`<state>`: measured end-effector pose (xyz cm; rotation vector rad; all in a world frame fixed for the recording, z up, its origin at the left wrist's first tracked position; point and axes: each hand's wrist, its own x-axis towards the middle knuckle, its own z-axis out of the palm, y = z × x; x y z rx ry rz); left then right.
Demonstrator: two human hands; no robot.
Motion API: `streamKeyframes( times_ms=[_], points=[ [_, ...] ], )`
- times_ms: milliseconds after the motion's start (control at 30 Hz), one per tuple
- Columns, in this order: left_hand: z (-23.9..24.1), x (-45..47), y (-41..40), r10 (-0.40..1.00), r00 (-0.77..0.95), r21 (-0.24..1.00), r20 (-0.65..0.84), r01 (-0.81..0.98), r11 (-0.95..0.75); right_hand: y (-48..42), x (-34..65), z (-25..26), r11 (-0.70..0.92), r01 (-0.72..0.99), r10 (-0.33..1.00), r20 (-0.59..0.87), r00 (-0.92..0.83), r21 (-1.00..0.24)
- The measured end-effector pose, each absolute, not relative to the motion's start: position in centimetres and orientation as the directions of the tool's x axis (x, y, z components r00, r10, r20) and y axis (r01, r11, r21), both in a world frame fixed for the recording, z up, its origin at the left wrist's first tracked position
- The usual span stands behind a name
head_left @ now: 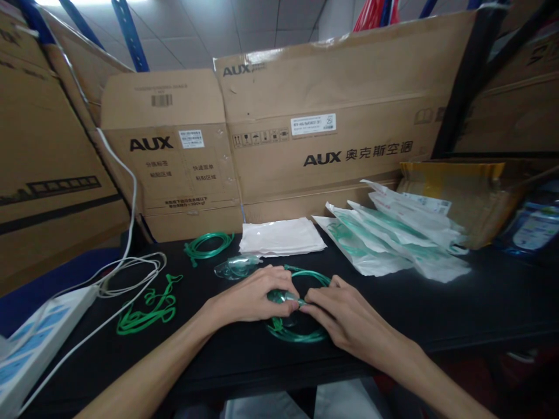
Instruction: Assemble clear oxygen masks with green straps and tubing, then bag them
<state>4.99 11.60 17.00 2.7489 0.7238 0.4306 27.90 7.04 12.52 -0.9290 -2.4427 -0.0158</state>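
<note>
Both of my hands meet over the black table around a clear, greenish oxygen mask (279, 297). My left hand (257, 294) is closed on the mask body, thumb and fingers wrapped over it. My right hand (343, 311) pinches the narrow tip of the mask; the fingers hide what exactly is at that tip. Beneath and around the hands lies a coil of green tubing (299, 336), partly covered by them. Just beyond my left hand rests another clear mask (238, 266). Farther back sits a second coil of green tubing (209, 247).
Green elastic straps (151, 317) lie left of my arm, near a white power strip (48, 331) with loose white cables (131, 273). White sheets (282, 237) and several packaged masks (393, 233) lie behind. AUX cardboard (349, 134) walls the back; a blue bottle (533, 224) stands right.
</note>
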Motion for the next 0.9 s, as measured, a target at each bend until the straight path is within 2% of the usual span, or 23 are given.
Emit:
streamKeyframes(
  times_ms=[367,567,767,900],
  points=[
    [17.30,4.71,11.54,0.507,0.832,0.240,0.224,0.457,-0.856,7.36,27.63,12.23,0.750,0.646,0.637,0.415,-0.649,-0.141],
    [17.32,4.83,11.60,0.502,0.841,0.296,0.203,0.436,-0.850,6.77,27.83,13.03,0.791,0.585,0.584,0.505,-0.635,-0.179],
    [17.25,4.81,11.96,0.498,0.849,0.367,0.174,0.414,-0.833,6.93,27.90,12.81,0.780,0.593,0.600,0.505,-0.620,-0.199],
    [17.08,4.74,11.97,0.505,0.841,0.340,0.192,0.425,-0.838,7.00,27.77,12.86,0.776,0.591,0.612,0.490,-0.621,-0.220]
  ],
)
